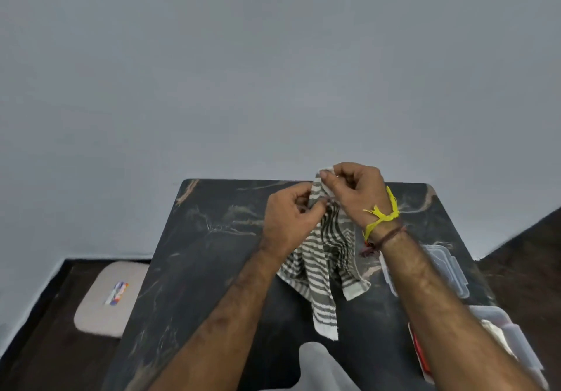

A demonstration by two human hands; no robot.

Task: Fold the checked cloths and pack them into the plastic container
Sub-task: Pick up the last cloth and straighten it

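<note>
Left hand pinched striped cloth edge, fingers curled. Right hand pinched cloth's top corner, just beside left. Cloth hung crumpled above dark marble tabletop. Clear lid lay right; plastic container at right edge, partly behind right forearm.

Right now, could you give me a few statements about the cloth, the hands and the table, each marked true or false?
1. Both hands hold the checked cloth above the table. True.
2. The cloth is folded into a neat square. False: it hangs loose and crumpled from the grip.
3. The right hand pinches the cloth's top edge. True.
4. The left hand rests flat on the table. False: it grips the cloth below the right hand.
5. The plastic container sits on the table's left side. False: it is near the right edge, beside the lid.
</note>
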